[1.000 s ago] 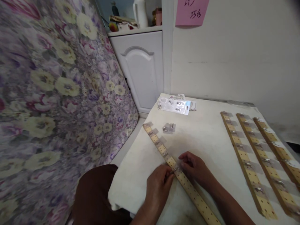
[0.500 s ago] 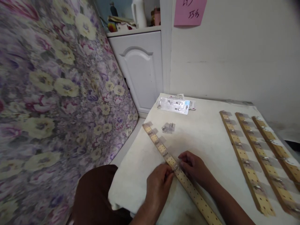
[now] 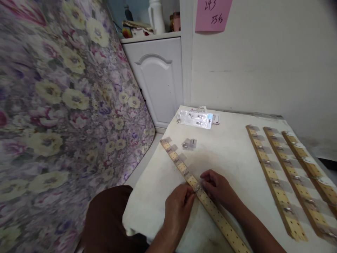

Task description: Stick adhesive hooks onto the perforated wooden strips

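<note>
A long perforated wooden strip lies slantwise on the white-covered table, with small metal clips on clear plastic pieces along its upper half. My left hand is closed in a pinch at the strip's left edge, at a metal clip. Across the strip, my right hand has its fingers curled and closed by the clear plastic piece of that same clip. Its fingertips partly cover the plastic. Beyond the hands, loose clips on clear plastic lie to the right of the strip's far end.
On the right lie three more wooden strips fitted with clips. A clear blister pack with clips rests near the table's back edge. A floral curtain hangs at the left, and a white cabinet stands behind.
The camera view has shifted very slightly. Both hands stay at the same clip on the strip, with no other visible change.
</note>
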Motion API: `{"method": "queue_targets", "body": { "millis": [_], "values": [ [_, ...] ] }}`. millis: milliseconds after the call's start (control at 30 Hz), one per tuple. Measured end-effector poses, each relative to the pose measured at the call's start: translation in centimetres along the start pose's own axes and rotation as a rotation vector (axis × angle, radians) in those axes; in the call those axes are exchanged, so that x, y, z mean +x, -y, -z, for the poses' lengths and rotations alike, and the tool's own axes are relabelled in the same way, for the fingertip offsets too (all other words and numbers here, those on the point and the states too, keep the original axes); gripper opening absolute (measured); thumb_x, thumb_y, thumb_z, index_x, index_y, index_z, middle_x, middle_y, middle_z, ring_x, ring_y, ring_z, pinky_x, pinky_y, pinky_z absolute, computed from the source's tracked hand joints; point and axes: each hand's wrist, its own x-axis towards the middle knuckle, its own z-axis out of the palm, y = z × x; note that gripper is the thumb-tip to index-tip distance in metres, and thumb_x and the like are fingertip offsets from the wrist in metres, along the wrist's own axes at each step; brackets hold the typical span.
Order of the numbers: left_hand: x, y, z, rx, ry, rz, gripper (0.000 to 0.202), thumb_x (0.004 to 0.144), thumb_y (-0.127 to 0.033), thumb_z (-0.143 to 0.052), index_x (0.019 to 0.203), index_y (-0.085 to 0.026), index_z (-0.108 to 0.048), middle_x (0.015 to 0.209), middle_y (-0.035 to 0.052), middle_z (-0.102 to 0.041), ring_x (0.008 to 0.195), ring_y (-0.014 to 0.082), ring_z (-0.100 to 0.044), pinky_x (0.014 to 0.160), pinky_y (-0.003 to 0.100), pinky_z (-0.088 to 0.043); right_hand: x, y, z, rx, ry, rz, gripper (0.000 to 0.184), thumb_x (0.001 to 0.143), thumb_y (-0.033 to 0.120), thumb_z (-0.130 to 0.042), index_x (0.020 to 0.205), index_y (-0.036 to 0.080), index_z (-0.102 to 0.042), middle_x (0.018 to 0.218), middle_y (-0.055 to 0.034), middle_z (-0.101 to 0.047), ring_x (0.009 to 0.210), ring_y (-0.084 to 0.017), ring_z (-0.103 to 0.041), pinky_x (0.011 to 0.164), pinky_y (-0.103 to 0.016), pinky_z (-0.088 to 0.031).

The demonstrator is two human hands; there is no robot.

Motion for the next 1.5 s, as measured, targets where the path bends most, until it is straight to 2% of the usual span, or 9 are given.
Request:
{"method": "queue_targets", "body": {
  "millis": [167,400,633,767,867,967,1133,1300,1500],
  "values": [
    [-0.04,0.28,-0.12,-0.008,-0.005,0.012,0.005,0.084,-0.021,-0.054,0.082,-0.023,-0.058,0.079,-0.0018,-0.061,0.075,0.0150,-0.056,0.068,0.025,-0.039,0.04,-0.04,0.00,-0.002,0.001,0.001,0.014,0.076,0.018,-0.051,0.090,0.019,-0.054,0.067,0.0048,-0.058,0.047,-0.008,-0.053,0.048,-0.022,-0.042],
    [-0.07,0.19,0.05,-0.083,-0.053,0.020,0.004,0.084,-0.021,-0.055,0.085,-0.023,-0.059,0.073,-0.0030,-0.058,0.066,0.0130,-0.054,0.061,0.023,-0.039,0.15,-0.37,-0.09,0.004,0.003,-0.003,0.014,0.077,0.018,-0.051,0.091,0.019,-0.054,0.069,0.0042,-0.059,0.046,-0.008,-0.054,0.047,-0.021,-0.043],
    [-0.03,0.12,0.39,-0.141,-0.089,-0.066,0.011,0.085,-0.018,-0.053,0.087,-0.022,-0.062,0.082,-0.0005,-0.060,0.073,0.0140,-0.057,0.066,0.024,-0.044,0.07,-0.40,-0.10,0.009,-0.002,0.004,0.014,0.077,0.018,-0.051,0.091,0.019,-0.054,0.068,0.0041,-0.059,0.047,-0.008,-0.054,0.047,-0.022,-0.043],
    [-0.30,0.14,0.43,-0.163,-0.092,-0.140,0.020,0.088,-0.018,-0.049,0.102,-0.024,-0.063,0.090,0.0020,-0.062,0.083,0.0153,-0.060,0.072,0.026,-0.048,0.04,-0.37,-0.08,-0.001,-0.010,0.007,0.014,0.077,0.017,-0.051,0.091,0.019,-0.054,0.069,0.0037,-0.059,0.047,-0.008,-0.054,0.047,-0.022,-0.044],
    [-0.64,0.26,0.38,-0.129,-0.070,-0.198,0.026,0.091,-0.017,-0.046,0.112,-0.025,-0.061,0.098,0.0037,-0.063,0.090,0.0153,-0.061,0.079,0.027,-0.049,0.02,-0.26,-0.09,-0.013,-0.019,-0.008,0.014,0.077,0.018,-0.052,0.090,0.020,-0.054,0.069,0.0037,-0.059,0.047,-0.008,-0.055,0.047,-0.022,-0.044],
    [-0.87,0.52,0.21,-0.073,-0.067,-0.248,0.031,0.091,-0.014,-0.044,0.115,-0.026,-0.060,0.101,0.0042,-0.063,0.092,0.0153,-0.061,0.078,0.026,-0.050,-0.02,-0.09,-0.09,-0.023,-0.027,-0.005,0.014,0.076,0.019,-0.052,0.090,0.020,-0.054,0.068,0.0038,-0.060,0.047,-0.009,-0.055,0.048,-0.022,-0.044],
    [-0.90,0.91,-0.20,0.030,-0.078,-0.277,0.032,0.090,-0.012,-0.043,0.115,-0.025,-0.059,0.100,0.0050,-0.064,0.090,0.0164,-0.061,0.076,0.028,-0.051,-0.02,-0.07,-0.09,-0.018,-0.020,0.000,0.013,0.076,0.021,-0.052,0.090,0.020,-0.054,0.067,0.0042,-0.060,0.046,-0.009,-0.055,0.048,-0.023,-0.044],
    [-0.85,0.32,-0.05,0.140,-0.062,-0.251,0.027,0.092,-0.016,-0.041,0.108,-0.022,-0.061,0.092,0.0057,-0.063,0.085,0.0180,-0.060,0.072,0.031,-0.051,-0.02,-0.21,-0.12,-0.019,-0.022,-0.009,0.014,0.076,0.022,-0.052,0.090,0.020,-0.054,0.068,0.0043,-0.059,0.046,-0.009,-0.055,0.048,-0.022,-0.043],
    [-0.73,0.11,0.27,0.147,-0.028,-0.268,0.027,0.092,-0.016,-0.040,0.108,-0.025,-0.061,0.091,0.0041,-0.061,0.084,0.0171,-0.059,0.070,0.029,-0.050,-0.12,-0.09,-0.18,-0.112,-0.028,0.051,0.017,0.080,0.021,-0.048,0.095,0.021,-0.056,0.061,0.0063,-0.055,0.048,-0.009,-0.053,0.052,-0.023,-0.041]
  ]
}}
